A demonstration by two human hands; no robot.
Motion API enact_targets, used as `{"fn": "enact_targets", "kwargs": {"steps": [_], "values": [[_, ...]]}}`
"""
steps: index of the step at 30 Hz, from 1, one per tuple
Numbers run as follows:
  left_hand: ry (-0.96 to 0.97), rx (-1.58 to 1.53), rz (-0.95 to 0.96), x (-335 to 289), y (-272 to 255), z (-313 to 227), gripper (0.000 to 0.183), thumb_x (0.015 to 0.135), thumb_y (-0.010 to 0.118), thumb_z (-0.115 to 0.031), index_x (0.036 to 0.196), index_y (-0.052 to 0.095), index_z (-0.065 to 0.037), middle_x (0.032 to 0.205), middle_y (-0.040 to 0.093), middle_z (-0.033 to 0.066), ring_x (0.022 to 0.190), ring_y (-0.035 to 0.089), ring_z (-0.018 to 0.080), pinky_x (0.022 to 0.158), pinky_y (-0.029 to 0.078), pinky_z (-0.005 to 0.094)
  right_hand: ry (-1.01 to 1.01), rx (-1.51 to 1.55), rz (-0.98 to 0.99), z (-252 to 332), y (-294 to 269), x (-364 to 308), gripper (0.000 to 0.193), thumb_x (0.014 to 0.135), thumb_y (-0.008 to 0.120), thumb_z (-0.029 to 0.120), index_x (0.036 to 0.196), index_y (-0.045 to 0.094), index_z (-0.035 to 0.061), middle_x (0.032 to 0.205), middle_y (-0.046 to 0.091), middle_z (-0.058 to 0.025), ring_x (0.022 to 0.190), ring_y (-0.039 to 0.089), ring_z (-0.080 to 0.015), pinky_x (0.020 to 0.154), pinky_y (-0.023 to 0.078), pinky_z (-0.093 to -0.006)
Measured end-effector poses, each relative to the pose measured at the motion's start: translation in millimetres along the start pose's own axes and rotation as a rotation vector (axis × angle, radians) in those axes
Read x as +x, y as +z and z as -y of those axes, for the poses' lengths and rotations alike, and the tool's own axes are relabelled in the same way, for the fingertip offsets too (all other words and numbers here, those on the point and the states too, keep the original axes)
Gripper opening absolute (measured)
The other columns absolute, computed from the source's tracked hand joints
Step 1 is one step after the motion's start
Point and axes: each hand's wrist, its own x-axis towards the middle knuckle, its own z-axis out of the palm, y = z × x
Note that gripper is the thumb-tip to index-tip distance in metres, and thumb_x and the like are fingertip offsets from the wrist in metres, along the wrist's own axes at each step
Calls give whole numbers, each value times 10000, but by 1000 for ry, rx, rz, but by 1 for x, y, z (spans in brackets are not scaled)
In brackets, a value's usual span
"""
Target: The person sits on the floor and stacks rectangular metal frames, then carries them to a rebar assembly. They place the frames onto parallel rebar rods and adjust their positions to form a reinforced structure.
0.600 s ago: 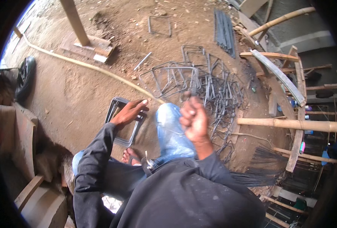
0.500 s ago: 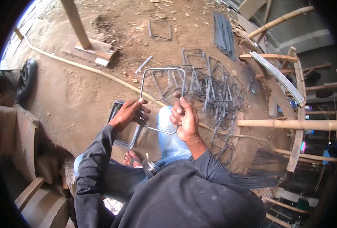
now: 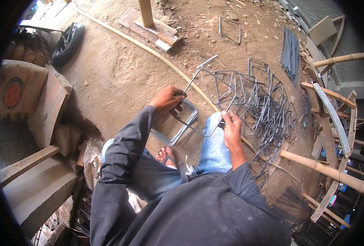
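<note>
Between my hands is a squarish rebar stirrup [image 3: 190, 126] of bent steel rod, held up at a tilt over my lap. My left hand [image 3: 167, 99] closes its fingers on the left side. Across from it, my right hand [image 3: 232, 125] pinches the right side with thumb and fingers. Below my left hand, a neat stack of similar stirrups [image 3: 161, 136] lies on the dirt beside my foot. Beyond my right hand spreads a tangled pile of bent stirrups [image 3: 268, 110].
One lone stirrup [image 3: 220, 26] lies farther off, with a bundle of dark rods [image 3: 290, 55] to its right. A pale hose [image 3: 149, 50] crosses the dirt. Bamboo poles [image 3: 325, 172] stand at right, a wooden post [image 3: 146, 13] ahead, and a paper sack [image 3: 26, 78] at left.
The view has swung left, so the ground things sit farther right. The stirrup has tipped over from nearly upright to a slant, still in both hands.
</note>
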Motion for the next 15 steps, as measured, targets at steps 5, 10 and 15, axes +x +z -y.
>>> {"fn": "enact_targets", "kwargs": {"steps": [5, 10, 15], "values": [[112, 335, -100, 5, -16, -3, 285, 1011, 673, -207, 1244, 751, -62, 933, 770, 71, 828, 738, 154, 714, 570, 322, 34, 7, -16, 7, 7, -2, 289, 1029, 674, 108, 1301, 604, 41, 985, 676, -25, 814, 640, -79, 644, 566, -249], [265, 321, -232, 4, -34, -9, 305, 987, 691, -214, 1232, 763, -47, 908, 764, 82, 810, 717, 150, 758, 568, 320, -65, 6, 23, 32, 31, 2, 273, 1033, 682, 120, 1282, 601, 44, 1036, 662, -26, 892, 626, -85, 700, 578, -258], [200, 253, -297, 4, -41, -7, 305, 984, 674, -195, 1222, 761, -26, 958, 757, 90, 861, 698, 139, 757, 560, 309, -351, -139, 77, 44, 55, -5, 226, 1056, 639, 83, 1267, 591, 16, 1038, 673, -42, 931, 651, -114, 845, 566, -298]]}}
